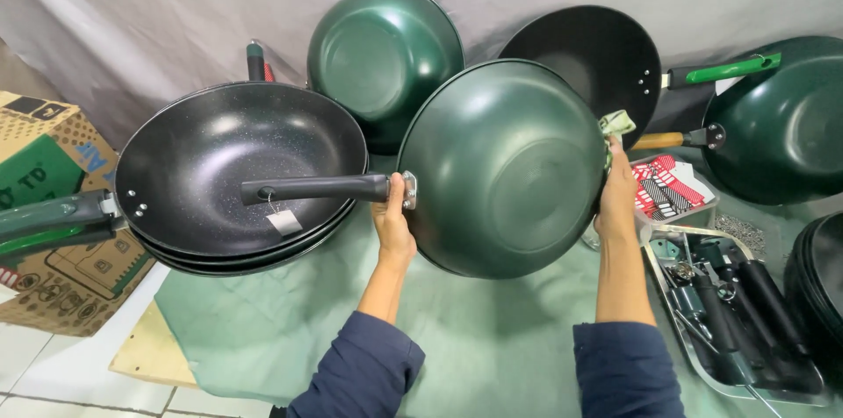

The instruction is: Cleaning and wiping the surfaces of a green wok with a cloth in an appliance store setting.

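A pale green cloth covers the surface point(492, 339), and a grey sheet point(158, 5) hangs as a backdrop behind it; white floor tiles show at the lower left corner.

The landmark is the green wok point(505, 168), held up off the surface with its rounded outer bottom facing the camera. The left hand point(392, 220) grips the wok's left rim where the black handle point(316, 188) joins it, fingers curled closed around the joint, forearm rising from below in a dark blue sleeve. The right hand point(617, 194) is at the wok's right rim, fingers closed, pinching a small green rag point(616, 125) against the edge; its forearm stands nearly upright.

Left of the green wok, under its handle, lies a stack of black woks point(237, 172), open side up, with a small tag point(284, 222) hanging from the handle above. Further left sits a cardboard box point(53, 234). Behind the held wok lean another green wok point(385, 58) and a black-lined wok point(597, 58). To its right stand a metal tray of handles and tools point(746, 313) and one more green wok point(781, 124).
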